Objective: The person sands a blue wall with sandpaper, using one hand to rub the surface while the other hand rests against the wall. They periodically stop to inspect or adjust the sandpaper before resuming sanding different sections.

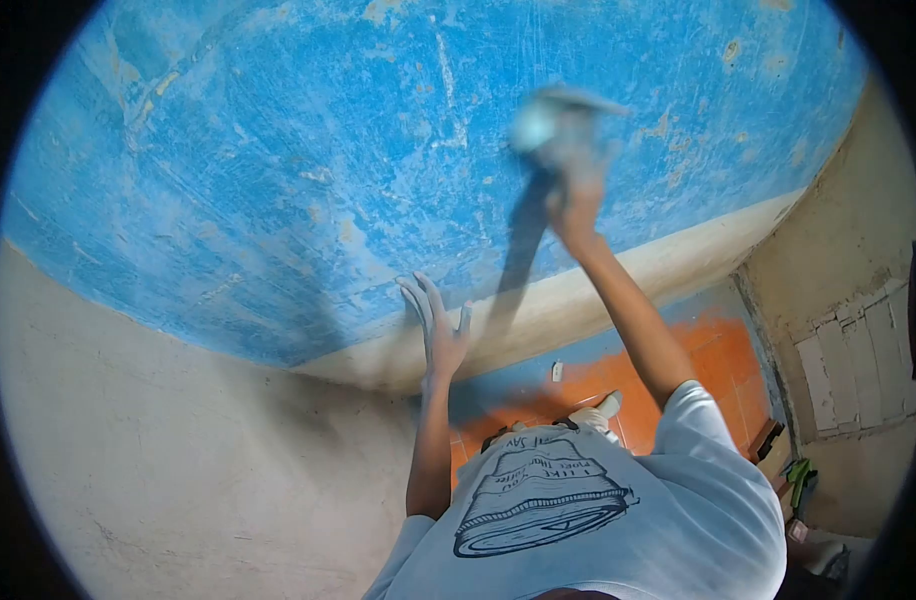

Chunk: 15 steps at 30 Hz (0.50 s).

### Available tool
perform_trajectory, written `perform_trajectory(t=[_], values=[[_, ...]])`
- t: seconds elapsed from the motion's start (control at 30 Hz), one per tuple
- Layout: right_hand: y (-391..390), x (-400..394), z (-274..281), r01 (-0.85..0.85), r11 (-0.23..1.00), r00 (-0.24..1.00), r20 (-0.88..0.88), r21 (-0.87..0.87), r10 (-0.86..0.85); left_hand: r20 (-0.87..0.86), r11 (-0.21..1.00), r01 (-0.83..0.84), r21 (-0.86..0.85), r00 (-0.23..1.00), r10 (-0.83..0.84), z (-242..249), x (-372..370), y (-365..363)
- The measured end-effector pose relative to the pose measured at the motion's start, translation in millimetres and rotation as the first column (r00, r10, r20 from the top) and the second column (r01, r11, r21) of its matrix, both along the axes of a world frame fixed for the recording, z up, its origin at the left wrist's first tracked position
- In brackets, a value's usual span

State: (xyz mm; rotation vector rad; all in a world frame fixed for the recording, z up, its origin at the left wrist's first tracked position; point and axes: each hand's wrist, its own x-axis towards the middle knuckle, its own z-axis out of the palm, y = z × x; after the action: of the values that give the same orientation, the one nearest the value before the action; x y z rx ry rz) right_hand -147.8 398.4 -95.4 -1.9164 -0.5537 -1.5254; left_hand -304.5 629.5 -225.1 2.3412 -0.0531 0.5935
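A scuffed blue wall (308, 150) with scratches and pale chipped patches fills the upper view. Up against it is my right hand (576, 185), blurred by motion, its fingers closed on a pale, flat pad (543, 130). The blur hides what kind of pad it is. Lower and to the left, my left hand (440, 330) is open, its fingers spread and coated in whitish dust. Its fingertips are at the lower part of the blue paint, near the cream band (538, 310) along the wall's bottom. Nothing shows in this hand.
A bare grey wall (178, 440) stands on the left. Below me the orange floor (713, 365) has a grey-blue border, with a small pale tag (557, 371) lying on it. At the right are a rough wall (828, 270), stacked pale panels (858, 365) and a green object (800, 480).
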Motion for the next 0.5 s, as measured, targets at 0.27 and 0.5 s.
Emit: perform_trajectory(t=[0.27, 0.5], values=[[-9, 10, -7, -0.041, 0.996, 0.998, -0.041, 0.081, 0.045, 0.014, 0.999, -0.014, -0.040, 1.000, 0.015, -1, 2, -11], [-39, 21, -18, -0.052, 0.998, 0.995, -0.086, 0.047, 0.056, 0.024, 0.998, -0.049, 0.026, 0.999, 0.048, 0, 0, -14]])
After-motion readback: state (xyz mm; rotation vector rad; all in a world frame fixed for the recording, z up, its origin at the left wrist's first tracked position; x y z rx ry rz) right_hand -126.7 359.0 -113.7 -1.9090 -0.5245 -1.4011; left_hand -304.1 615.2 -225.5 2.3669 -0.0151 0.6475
